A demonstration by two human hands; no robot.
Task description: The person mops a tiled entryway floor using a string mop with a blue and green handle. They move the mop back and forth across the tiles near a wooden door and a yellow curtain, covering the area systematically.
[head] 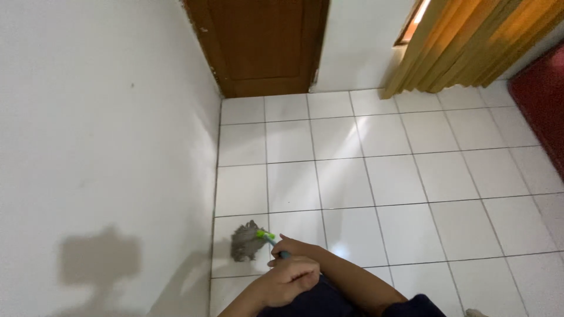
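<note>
Head view shows one white wall (100, 135), one white tiled floor (388, 176), one brown door (258, 44), one folded orange curtain (470, 44), one dark red mat (543, 100), one mop (249, 240) and two hands. The mop has a grey stringy head lying on the floor tile touching the wall's foot, with a green and blue handle rising into the hands. Both hands are curled shut around that handle, left hand (291, 282) below right hand (296, 246); open tiles stretch right and ahead to the door.
</note>
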